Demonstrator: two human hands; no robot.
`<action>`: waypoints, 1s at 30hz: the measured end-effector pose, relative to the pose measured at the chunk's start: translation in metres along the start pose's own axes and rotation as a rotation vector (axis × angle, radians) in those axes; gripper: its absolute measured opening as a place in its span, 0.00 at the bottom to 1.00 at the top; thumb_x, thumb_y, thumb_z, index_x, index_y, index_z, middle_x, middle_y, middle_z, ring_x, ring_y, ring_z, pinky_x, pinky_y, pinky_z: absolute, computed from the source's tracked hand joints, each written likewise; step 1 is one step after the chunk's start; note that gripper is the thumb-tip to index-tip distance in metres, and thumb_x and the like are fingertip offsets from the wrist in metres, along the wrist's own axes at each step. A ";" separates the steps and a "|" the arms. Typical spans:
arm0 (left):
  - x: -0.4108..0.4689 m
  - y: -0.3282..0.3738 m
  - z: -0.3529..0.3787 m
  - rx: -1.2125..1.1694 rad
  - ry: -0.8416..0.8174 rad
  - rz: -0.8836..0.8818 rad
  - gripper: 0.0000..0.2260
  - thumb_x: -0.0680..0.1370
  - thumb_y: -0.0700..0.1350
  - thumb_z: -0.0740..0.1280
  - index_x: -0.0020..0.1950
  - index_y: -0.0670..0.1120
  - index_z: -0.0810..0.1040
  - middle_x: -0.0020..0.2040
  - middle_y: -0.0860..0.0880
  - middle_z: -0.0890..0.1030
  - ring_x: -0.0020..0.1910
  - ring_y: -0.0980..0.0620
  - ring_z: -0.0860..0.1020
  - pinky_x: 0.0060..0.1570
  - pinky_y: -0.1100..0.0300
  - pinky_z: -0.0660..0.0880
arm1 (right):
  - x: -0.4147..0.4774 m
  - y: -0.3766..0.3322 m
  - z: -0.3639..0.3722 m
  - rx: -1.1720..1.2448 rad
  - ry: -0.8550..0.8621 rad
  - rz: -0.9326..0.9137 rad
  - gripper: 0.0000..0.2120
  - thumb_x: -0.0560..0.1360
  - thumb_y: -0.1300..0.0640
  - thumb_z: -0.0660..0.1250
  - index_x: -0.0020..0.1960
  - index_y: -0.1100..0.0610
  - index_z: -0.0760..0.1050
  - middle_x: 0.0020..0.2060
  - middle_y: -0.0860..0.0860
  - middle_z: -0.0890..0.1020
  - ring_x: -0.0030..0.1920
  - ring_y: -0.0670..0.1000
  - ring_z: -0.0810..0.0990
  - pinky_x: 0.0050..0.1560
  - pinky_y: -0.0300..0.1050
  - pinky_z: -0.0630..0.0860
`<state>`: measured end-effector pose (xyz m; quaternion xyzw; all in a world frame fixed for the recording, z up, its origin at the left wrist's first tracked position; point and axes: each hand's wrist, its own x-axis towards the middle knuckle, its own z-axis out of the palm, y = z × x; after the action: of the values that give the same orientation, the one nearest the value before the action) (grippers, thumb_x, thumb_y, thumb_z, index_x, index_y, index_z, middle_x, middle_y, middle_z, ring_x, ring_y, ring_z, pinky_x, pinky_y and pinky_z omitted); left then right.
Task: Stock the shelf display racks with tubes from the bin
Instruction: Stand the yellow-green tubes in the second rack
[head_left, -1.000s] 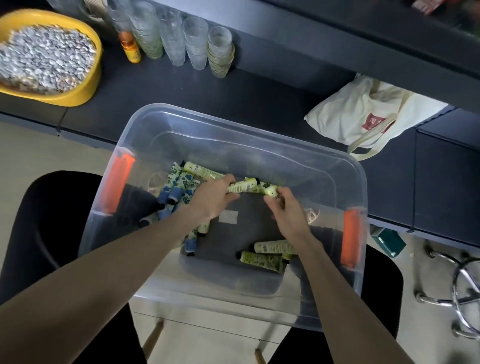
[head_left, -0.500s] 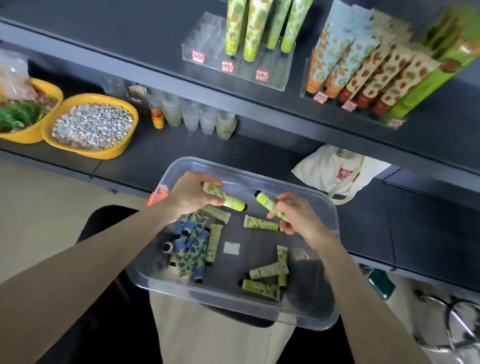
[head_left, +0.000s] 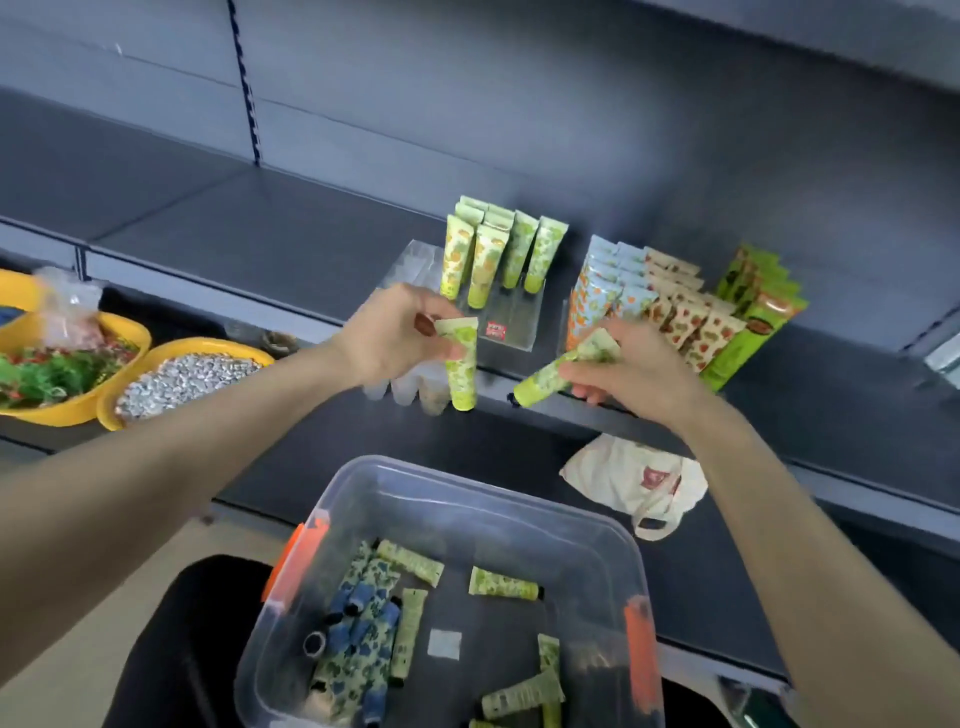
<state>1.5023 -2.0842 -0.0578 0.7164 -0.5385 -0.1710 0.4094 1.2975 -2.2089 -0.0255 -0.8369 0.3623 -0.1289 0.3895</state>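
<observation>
My left hand (head_left: 392, 338) pinches the flat end of a green tube (head_left: 462, 364) that hangs cap down, just in front of the clear display rack (head_left: 511, 317) on the shelf. My right hand (head_left: 634, 371) grips a second green tube (head_left: 556, 376), tilted with its cap to the lower left, in front of the right rack (head_left: 563, 332). Several green tubes (head_left: 498, 254) stand in the clear rack. Below, the clear bin (head_left: 467, 486) with orange latches holds several green and blue-patterned tubes (head_left: 358, 629).
The right rack is packed with blue, strawberry and dark green tubes (head_left: 675, 306). Two yellow bowls (head_left: 156, 353) sit at the left on the lower shelf, a white cloth bag (head_left: 639, 480) at the right. The bin rests on a black stool (head_left: 192, 639).
Both hands have lifted out of the bin, each with a green tube, and risen to the racks on the upper shelf. The view has tilted upward.
</observation>
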 end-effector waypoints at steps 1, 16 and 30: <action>0.011 0.009 -0.008 0.013 0.021 0.032 0.07 0.68 0.42 0.75 0.45 0.47 0.83 0.36 0.56 0.79 0.29 0.63 0.73 0.36 0.74 0.70 | 0.009 -0.010 -0.010 -0.039 0.005 -0.028 0.03 0.75 0.64 0.68 0.47 0.62 0.74 0.36 0.58 0.82 0.34 0.51 0.81 0.41 0.48 0.79; 0.172 0.059 -0.015 0.408 -0.097 0.282 0.12 0.70 0.42 0.74 0.53 0.45 0.81 0.50 0.47 0.82 0.47 0.53 0.75 0.43 0.66 0.65 | 0.137 -0.060 -0.066 -0.420 0.235 -0.174 0.07 0.71 0.64 0.70 0.49 0.60 0.80 0.45 0.57 0.84 0.45 0.54 0.81 0.42 0.41 0.73; 0.214 0.027 -0.001 0.585 -0.272 0.214 0.11 0.73 0.46 0.71 0.55 0.50 0.81 0.55 0.51 0.82 0.59 0.51 0.76 0.65 0.53 0.64 | 0.189 -0.022 -0.046 -0.499 0.141 -0.113 0.09 0.72 0.61 0.72 0.51 0.57 0.82 0.52 0.55 0.82 0.53 0.54 0.80 0.60 0.50 0.76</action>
<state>1.5628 -2.2810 0.0052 0.7136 -0.6865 -0.0595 0.1265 1.4186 -2.3583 0.0090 -0.9150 0.3617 -0.1151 0.1370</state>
